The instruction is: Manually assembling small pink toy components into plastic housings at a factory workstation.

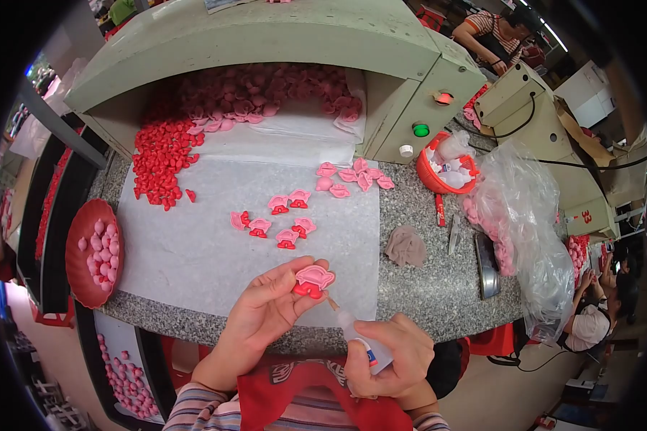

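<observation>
Between the thumb and fingers of my left hand [262, 305] is a small pink and red molded plastic piece [313, 281], pink above and red below. My right hand [399, 352] wraps round a whitish squeeze bottle [348, 327]. Its thin brownish nozzle tilts up toward the piece, near its lower right edge; whether they touch I cannot tell. Beyond my hands, several joined pink-and-red pieces [287, 238] lie on a white sheet [194, 244]. Loose pink shell-like parts [363, 178] sit at its far right, and a heap of small red parts [158, 161] at its far left.
A pale green machine [266, 47] arches over more pink parts. At left stands a red bowl [74, 267] of pink pieces. On the right are an orange basket [425, 174] of bottles, a crumpled cloth [405, 246], a phone [488, 267] and a plastic bag [532, 215]. Other people work farther right.
</observation>
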Tool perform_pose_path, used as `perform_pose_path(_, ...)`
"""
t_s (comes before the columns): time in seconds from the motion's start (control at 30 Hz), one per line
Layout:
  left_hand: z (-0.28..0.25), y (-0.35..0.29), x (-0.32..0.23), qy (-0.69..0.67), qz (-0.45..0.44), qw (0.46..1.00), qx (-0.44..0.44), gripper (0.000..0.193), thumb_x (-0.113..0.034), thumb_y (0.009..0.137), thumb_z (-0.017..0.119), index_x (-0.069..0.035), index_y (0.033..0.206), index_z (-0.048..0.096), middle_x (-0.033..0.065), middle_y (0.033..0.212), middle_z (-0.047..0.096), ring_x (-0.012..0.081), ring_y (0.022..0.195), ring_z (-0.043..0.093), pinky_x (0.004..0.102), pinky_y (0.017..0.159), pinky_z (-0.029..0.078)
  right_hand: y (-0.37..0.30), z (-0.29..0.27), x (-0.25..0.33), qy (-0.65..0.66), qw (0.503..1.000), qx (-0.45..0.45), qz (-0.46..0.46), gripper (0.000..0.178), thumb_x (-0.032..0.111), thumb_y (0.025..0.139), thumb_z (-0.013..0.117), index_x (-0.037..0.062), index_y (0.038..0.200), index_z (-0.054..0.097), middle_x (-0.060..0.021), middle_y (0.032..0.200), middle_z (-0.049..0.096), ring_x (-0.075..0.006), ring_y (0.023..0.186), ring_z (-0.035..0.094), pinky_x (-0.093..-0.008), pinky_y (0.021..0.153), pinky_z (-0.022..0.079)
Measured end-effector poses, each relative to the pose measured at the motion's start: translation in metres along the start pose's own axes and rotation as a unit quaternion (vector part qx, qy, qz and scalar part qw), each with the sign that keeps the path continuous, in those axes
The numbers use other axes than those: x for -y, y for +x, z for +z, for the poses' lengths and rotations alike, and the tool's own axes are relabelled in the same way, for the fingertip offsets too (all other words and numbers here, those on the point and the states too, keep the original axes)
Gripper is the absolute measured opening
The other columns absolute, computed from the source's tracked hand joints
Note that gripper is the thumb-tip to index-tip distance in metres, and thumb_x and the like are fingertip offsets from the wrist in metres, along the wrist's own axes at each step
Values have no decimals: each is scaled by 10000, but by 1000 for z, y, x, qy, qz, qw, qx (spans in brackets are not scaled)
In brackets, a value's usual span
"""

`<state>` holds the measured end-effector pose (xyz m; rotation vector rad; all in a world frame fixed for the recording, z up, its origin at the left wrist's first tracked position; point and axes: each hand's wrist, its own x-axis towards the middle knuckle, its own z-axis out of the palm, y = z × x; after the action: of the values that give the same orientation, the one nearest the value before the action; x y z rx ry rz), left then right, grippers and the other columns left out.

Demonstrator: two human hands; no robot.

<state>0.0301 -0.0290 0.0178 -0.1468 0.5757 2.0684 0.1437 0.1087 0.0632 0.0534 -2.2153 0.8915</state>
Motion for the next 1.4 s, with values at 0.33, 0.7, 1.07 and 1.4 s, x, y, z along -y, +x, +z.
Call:
perform_pose_path(0.33,1,0,0,5,0,1000,0,342,-135,827,530,7,1135,486,182,1203,460,276,1113,462,392,922,418,1,-3,1,7,1000,8,2,280,24,564,641,3,835,575,-54,652,605,-118,387,428,-202,360,333)
perform_pose_path(0.7,3,-2,1,20,8,1000,7,366,-121,821,528,17,1155,469,177,1212,455,264,1103,473,385,926,413,4,-2,10,14,999,37,13,228,21,563,604,1,789,577,-75,605,581,-157,398,452,-233,376,358)
perform_pose_path(1.07,4,-2,1,21,7,1000,0,377,-123,815,536,22,1156,466,174,1206,461,262,1094,481,381,919,420,4,-1,9,13,999,37,16,237,20,557,610,3,791,577,-68,611,582,-154,395,448,-233,374,357)
perform_pose_path(1.4,4,-3,3,25,3,1000,2,415,-141,813,548,43,1168,441,176,1170,481,257,1073,493,374,907,428,4,2,6,19,999,16,-20,288,35,589,645,4,867,575,-43,591,567,-127,384,424,-209,362,330)
